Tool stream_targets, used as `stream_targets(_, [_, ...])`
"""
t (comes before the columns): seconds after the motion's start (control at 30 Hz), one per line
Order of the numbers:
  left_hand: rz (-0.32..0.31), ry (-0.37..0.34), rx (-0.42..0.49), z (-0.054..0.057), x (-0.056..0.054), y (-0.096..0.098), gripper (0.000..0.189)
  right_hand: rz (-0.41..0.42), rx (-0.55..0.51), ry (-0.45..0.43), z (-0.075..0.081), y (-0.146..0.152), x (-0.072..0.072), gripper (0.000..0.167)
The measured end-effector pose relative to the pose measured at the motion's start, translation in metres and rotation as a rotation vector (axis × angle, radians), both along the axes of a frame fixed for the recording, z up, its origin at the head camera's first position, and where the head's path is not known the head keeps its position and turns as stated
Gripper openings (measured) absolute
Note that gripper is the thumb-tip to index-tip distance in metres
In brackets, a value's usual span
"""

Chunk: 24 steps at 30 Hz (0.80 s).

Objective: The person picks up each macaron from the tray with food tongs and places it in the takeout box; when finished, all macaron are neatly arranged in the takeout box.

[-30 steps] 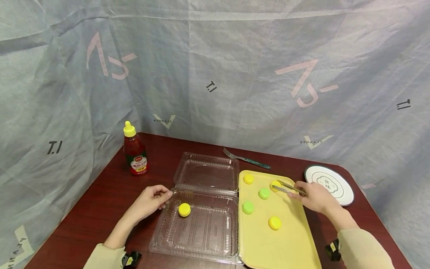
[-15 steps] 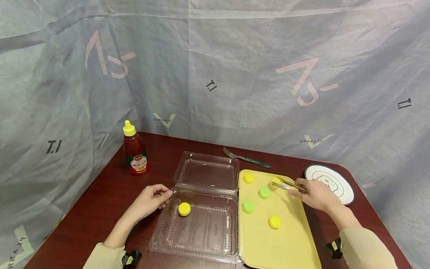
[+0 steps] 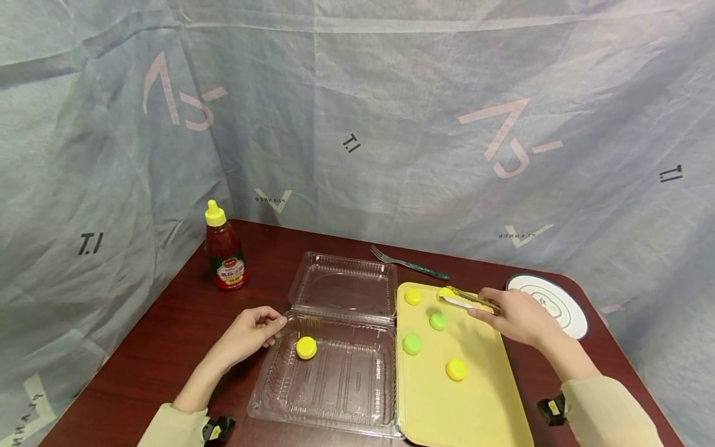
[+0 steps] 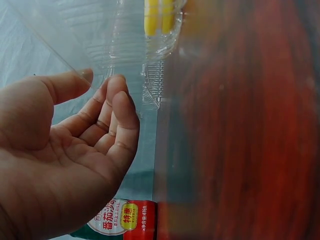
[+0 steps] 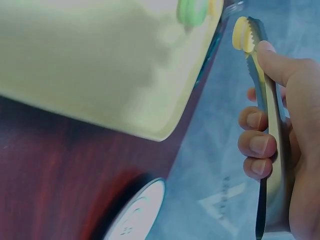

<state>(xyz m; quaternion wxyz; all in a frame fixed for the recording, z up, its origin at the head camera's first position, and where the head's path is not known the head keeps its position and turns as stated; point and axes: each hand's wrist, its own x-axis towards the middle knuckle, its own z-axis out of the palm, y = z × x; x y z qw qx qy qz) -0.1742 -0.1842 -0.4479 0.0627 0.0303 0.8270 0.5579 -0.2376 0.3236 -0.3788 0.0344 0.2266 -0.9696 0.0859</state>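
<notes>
Yellow macaron (image 5: 242, 34), in tongs (image 5: 276, 205), above tray (image 3: 466, 410)

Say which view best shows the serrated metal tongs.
Right wrist: the serrated metal tongs appear large, tips holding a round yellow macaron. Head shows them smaller, partly covered by the right hand; left wrist, not at all.

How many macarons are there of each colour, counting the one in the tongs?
Yellow macarons: 4 (1 in the clear box, 1 in the tongs, 2 on the tray)
Green macarons: 2 (both on the tray)
Total: 6
</notes>
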Motion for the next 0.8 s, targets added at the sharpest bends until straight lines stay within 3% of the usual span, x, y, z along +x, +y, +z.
stream_targets(0.47, [-0.01, 0.02, 0.008, -0.001, 0.001, 0.0, 0.019, 0.18, -0.026, 0.071, 0.018, -0.046, 0.015, 0.035])
stream_targets(0.8, [-0.012, 0.025, -0.002, 0.001, 0.002, 0.0, 0.019, 0.237, -0.004, 0.051, 0.026, -0.08, 0.026, 0.034])
